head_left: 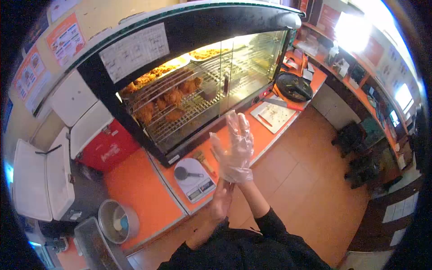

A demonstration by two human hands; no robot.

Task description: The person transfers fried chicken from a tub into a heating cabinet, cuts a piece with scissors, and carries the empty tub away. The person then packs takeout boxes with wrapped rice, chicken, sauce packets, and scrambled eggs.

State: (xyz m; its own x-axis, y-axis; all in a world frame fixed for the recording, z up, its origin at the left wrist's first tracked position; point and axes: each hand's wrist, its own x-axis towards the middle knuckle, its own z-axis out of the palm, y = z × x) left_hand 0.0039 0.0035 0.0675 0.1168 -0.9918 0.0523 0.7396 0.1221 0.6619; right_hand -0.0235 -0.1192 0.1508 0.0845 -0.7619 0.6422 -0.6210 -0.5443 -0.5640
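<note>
My right hand (237, 150) is raised over the counter's front edge inside a clear disposable plastic glove (243, 173), fingers stretched up and the thumb apart. My left hand (221, 200) is bare and closed at the right wrist, gripping the glove's cuff; its fingertips are partly hidden. Just left of the hands, a white kitchen scale (194, 180) carries a dark round scoop (182, 173). Behind them is a glass-fronted food warmer (227, 81) with fried chicken (173, 96) on wire racks.
On the counter to the right are a white cutting board (275, 118), a knife (288, 105) and a black pan (293, 86). A red cooler box (108, 146), a dark open cooler (67, 189) and a metal pot (118, 220) stand left. Tiled floor (306, 180) lies to the right.
</note>
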